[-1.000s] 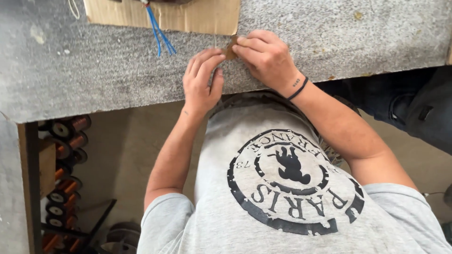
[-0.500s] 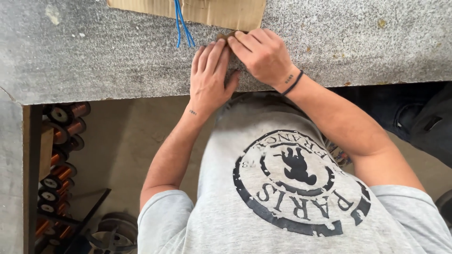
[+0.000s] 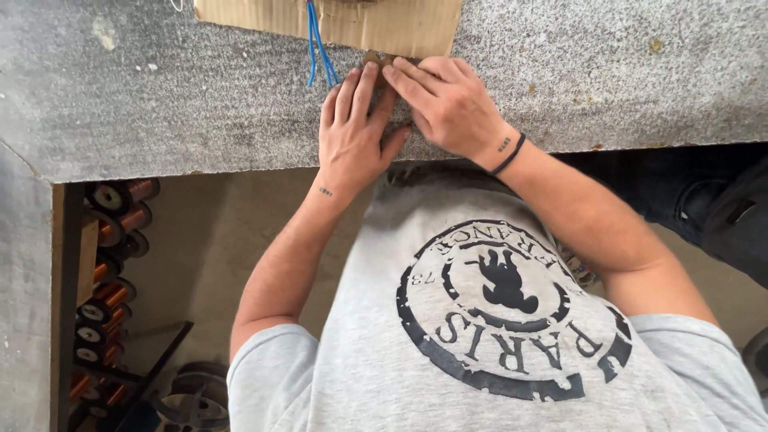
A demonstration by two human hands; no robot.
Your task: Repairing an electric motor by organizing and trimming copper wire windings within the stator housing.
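Observation:
My left hand (image 3: 354, 132) lies flat on the grey stone worktop (image 3: 160, 104), fingers together, with its fingertips against a small brown piece (image 3: 374, 58). My right hand (image 3: 450, 102), a black band on its wrist, presses its fingers on the same piece from the right. The piece sits at the lower edge of a sheet of cardboard (image 3: 400, 24) and is mostly hidden by my fingers. Two blue wires (image 3: 318, 48) hang from the cardboard just left of my left hand.
The worktop's front edge runs across the middle of the view, above my grey printed T-shirt (image 3: 496, 336). Below at the left, a rack (image 3: 104, 264) holds several spools of copper wire. Dark cloth (image 3: 704, 200) lies at the right.
Both hands stay together on the small piece. My left hand has closed in against the right hand. The view has shifted slightly.

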